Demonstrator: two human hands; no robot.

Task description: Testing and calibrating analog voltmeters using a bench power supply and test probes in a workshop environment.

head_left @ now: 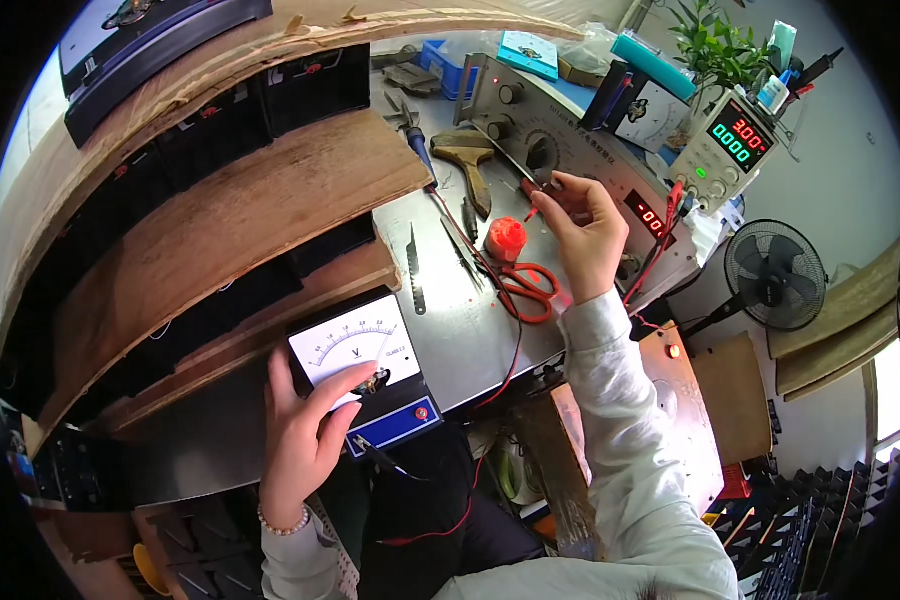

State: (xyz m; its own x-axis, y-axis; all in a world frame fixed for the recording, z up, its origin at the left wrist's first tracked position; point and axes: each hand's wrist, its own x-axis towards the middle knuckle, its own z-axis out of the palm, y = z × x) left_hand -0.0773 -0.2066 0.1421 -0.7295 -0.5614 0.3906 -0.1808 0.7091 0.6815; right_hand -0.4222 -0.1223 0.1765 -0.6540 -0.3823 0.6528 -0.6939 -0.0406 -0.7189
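An analog voltmeter (365, 340) with a white dial and black case sits tilted at the table's front edge. My left hand (305, 430) closes round its left side, thumb and forefinger reaching over the dial to the exposed movement (375, 382). A black clip (360, 443) grips the meter's blue lower strip, beside a red terminal. Above the metal tabletop, my right hand (587, 235) pinches a slim red-tipped tool (532, 213), mostly hidden by the fingers. Just left of that hand stands a small red pot (507, 238), with red-handled scissors (530, 293) below it.
Tweezers (460, 250), a blade (415, 270) and a wooden-handled brush (470, 170) lie on the metal tabletop. Behind stands a grey instrument (570, 150) with knobs and a red display. A power supply (735, 145) is at right. Wooden shelves (240, 220) fill the left; wires cross the front edge.
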